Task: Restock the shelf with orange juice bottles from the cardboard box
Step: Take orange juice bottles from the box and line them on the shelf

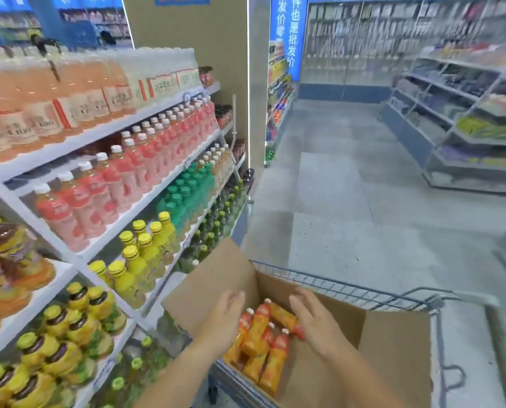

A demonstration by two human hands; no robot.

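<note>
An open cardboard box (393,357) sits in a wire shopping cart (349,288) at the bottom middle. Several orange juice bottles (263,346) with red caps lie inside it. My left hand (226,318) hovers over the box's left side, fingers relaxed, holding nothing. My right hand (315,319) hangs over the bottles with loose fingers, its fingertips close to one lying bottle (284,315); no grip shows. The drinks shelf (119,219) stands along the left, filled with pink, green and yellow-capped bottles.
The box's left flap (216,278) stands up toward the shelf. A grey floor aisle (349,187) runs ahead. Another shelving unit (466,128) stands at the far right, and a blue sign pillar (287,33) at the back.
</note>
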